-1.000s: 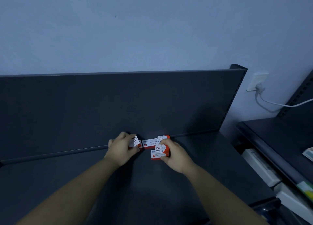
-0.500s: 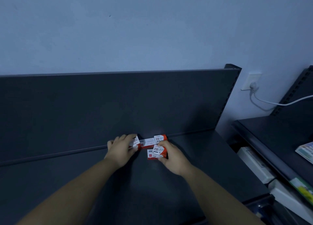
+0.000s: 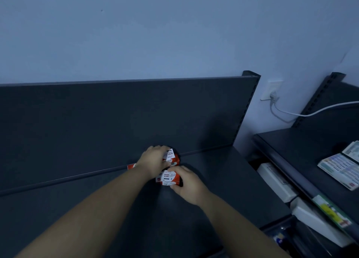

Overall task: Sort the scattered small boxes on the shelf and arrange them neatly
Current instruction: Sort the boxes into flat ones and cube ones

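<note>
Two hands are busy at the back of the dark shelf [image 3: 213, 180], close to its upright back panel [image 3: 116, 121]. Your left hand [image 3: 154, 161] reaches to the right, and its fingers curl over the tilted box [image 3: 170, 154], a small red and white one. This box leans on the lower box [image 3: 174, 162], which lies just beside the back panel.

Your right hand [image 3: 189, 184] is just in front of the left one, almost touching it. Its thumb and fingers grip the right end of the paper clips box [image 3: 168, 176], which lies flat with the printed label up. Under the front edge of it you can see the white strip [image 3: 169, 183] of one more box; I cannot tell how much of it is covered. The red box end [image 3: 131, 166] shows to the left of your left wrist, against the foot of the back panel. So all the boxes are close together near the middle of the shelf's back edge.

Well apart to the right, the second shelf [image 3: 291, 150] carries a flat case [image 3: 340, 169] with rows of coloured squares. On the wall between the shelves is a wall socket [image 3: 272, 90] with a white cable [image 3: 314, 112] plugged in.
</note>
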The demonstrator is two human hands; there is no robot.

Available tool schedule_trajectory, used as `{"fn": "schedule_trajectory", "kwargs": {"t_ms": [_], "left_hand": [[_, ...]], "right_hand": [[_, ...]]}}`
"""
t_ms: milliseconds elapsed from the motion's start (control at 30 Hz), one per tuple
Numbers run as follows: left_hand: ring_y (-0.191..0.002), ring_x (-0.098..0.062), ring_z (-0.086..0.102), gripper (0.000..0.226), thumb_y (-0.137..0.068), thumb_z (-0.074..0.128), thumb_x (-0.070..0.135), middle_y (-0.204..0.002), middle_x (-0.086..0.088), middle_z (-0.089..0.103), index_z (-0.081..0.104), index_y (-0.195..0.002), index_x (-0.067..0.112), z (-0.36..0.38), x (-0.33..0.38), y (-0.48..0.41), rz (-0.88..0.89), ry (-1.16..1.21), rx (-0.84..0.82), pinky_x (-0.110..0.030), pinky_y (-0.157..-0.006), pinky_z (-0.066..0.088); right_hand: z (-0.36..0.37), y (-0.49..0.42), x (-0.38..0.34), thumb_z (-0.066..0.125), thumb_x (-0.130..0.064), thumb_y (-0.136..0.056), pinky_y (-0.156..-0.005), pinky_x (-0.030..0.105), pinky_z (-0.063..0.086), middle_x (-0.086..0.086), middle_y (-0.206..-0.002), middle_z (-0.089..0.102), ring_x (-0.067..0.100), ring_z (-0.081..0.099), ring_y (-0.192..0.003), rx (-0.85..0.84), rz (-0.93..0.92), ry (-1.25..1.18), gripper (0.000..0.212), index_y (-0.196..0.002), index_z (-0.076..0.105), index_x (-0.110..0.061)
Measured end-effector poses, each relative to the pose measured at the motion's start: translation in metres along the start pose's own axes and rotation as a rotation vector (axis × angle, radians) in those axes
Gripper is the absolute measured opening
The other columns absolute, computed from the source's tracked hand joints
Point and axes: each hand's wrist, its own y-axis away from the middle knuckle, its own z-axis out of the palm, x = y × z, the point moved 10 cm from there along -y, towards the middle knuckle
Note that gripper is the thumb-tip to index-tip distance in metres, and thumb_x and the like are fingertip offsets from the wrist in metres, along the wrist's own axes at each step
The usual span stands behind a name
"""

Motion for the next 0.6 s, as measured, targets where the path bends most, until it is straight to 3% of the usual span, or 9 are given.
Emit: {"fn": "schedule_trajectory", "kwargs": {"t_ms": [200, 433, 600], "left_hand": [[-0.125, -0.023, 0.041, 0.056, -0.093, 0.06, 0.03, -0.132, -0.003, 0.057, 0.038, -0.144, 0.021, 0.022, 0.001, -0.011, -0.025, -0.031, -0.126, -0.038, -0.101, 0.042], [-0.122, -0.021, 0.041, 0.057, -0.091, 0.06, 0.032, -0.132, -0.003, 0.056, 0.036, -0.142, 0.019, 0.027, 0.005, -0.014, 0.014, -0.097, -0.138, -0.036, -0.096, 0.044], [-0.123, -0.022, 0.042, 0.063, -0.088, 0.064, 0.031, -0.132, -0.004, 0.054, 0.036, -0.144, 0.018, 0.025, 0.007, -0.014, 0.037, -0.116, -0.148, -0.036, -0.099, 0.043]], "right_hand": [[0.001, 0.005, 0.002, 0.066, -0.017, -0.089, -0.097, 0.025, 0.048, -0.013, -0.122, 0.055, 0.003, 0.055, -0.111, 0.01, -0.003, -0.065, 0.043, -0.129, 0.057, -0.031], [0.002, 0.009, 0.005, 0.068, -0.022, -0.09, -0.09, 0.015, 0.046, -0.012, -0.121, 0.059, 0.001, 0.056, -0.107, 0.006, 0.055, -0.124, 0.045, -0.13, 0.05, -0.028], [0.002, 0.011, 0.006, 0.07, -0.026, -0.086, -0.089, 0.023, 0.048, -0.012, -0.115, 0.06, 0.003, 0.055, -0.104, 0.006, 0.058, -0.076, 0.039, -0.121, 0.054, -0.032]]}}
